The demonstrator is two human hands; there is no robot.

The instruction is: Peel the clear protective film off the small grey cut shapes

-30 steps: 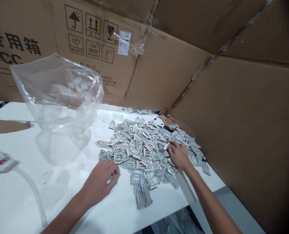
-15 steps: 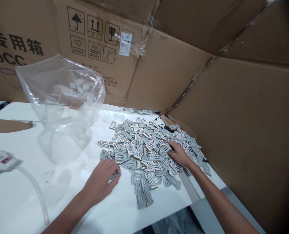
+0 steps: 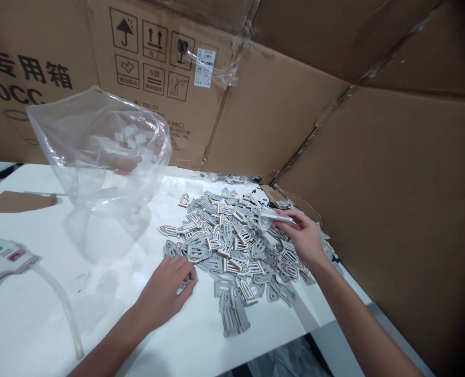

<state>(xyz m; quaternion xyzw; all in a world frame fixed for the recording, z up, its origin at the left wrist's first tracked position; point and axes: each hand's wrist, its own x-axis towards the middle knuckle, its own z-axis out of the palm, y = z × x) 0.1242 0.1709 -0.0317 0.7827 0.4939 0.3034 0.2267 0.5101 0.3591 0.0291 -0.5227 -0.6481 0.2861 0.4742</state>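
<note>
Most of the elbow room here is on the left: there's a wide bare stretch of white table (image 3: 193,340) around the left forearm. The right side is way tighter, since the heap of flat cutouts (image 3: 232,246) runs right up near the tall cardboard wall (image 3: 397,173). Two overlapping grey cutouts (image 3: 233,311) stick out of the heap toward the near table edge, with a strip of bare white left before the drop. Some crumpled clear plastic (image 3: 287,361) sits below that edge.

The tabletop is smooth and a bit shiny. Far left there's a brown cardboard scrap (image 3: 16,201), and nearer, a white device (image 3: 4,264) with green and red buttons and a pale tube (image 3: 63,303) beside it. A clear plastic bag (image 3: 94,167) stands open with small white chunks in it, in front of a carton panel (image 3: 201,120) printed with umbrella, arrow and glass icons.

The cutouts look like little arched windows with slots; lots are plain grey, others white with brown line patterns and brown edges. The right hand (image 3: 305,235) has thumb and fingers pinched on a grey-white piece (image 3: 275,215), held up over the right part of the heap. The left hand (image 3: 169,288) rests curled at the heap's near-left edge, a bit of grey showing inside the fingers; can't tell if it's actually gripped.
</note>
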